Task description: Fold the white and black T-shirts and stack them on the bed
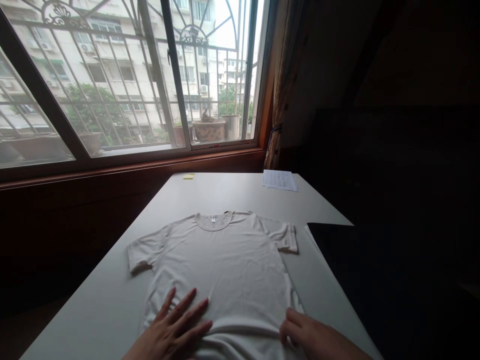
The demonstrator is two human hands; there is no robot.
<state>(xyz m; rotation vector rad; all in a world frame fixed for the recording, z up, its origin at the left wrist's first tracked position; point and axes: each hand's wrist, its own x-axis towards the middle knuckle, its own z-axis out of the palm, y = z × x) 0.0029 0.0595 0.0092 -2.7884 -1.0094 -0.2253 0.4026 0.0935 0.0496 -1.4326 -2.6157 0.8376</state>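
Observation:
A white short-sleeved T-shirt lies spread on the white table, its round neckline toward the window and its lower part toward me. Folds run across the cloth between my hands. My left hand rests on the lower left of the shirt with its fingers spread. At the shirt's lower right edge, my right hand has its fingers bent and closed on the fabric. The shirt's bottom hem is out of view.
Sheets of printed paper and a yellow sticky note lie at the table's far edge. A dark object overlaps the table's right side. Beyond are a barred window and a curtain.

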